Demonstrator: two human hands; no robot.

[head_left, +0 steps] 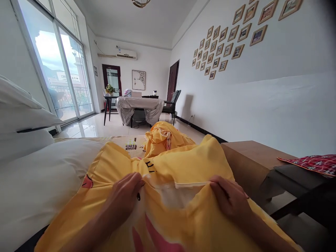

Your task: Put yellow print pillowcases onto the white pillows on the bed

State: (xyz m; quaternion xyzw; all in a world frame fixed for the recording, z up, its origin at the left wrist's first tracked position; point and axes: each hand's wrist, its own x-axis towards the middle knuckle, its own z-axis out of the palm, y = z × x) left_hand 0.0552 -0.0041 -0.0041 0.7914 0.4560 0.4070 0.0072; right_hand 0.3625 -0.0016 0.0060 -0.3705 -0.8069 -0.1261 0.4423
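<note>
A yellow pillowcase (207, 161) with pink and black printed shapes is spread in front of me, two of its corners pointing away. Near its middle is a slit-like opening, and white material (175, 196) shows inside. My left hand (128, 190) pinches the fabric at the left end of this opening. At the right end, my right hand (231, 196) grips the edge with fingers closed. Between both hands the edge sags open. Beyond the pillowcase lies a crumpled heap of yellow cloth (165, 136), also printed.
White pillows (52, 175) are piled on the left. To the right stand a brown box-like surface (252, 150) and a dark stool (294, 182) with a red checked cloth (315, 163). Farther back are a covered table (139, 102) and a black chair (173, 103).
</note>
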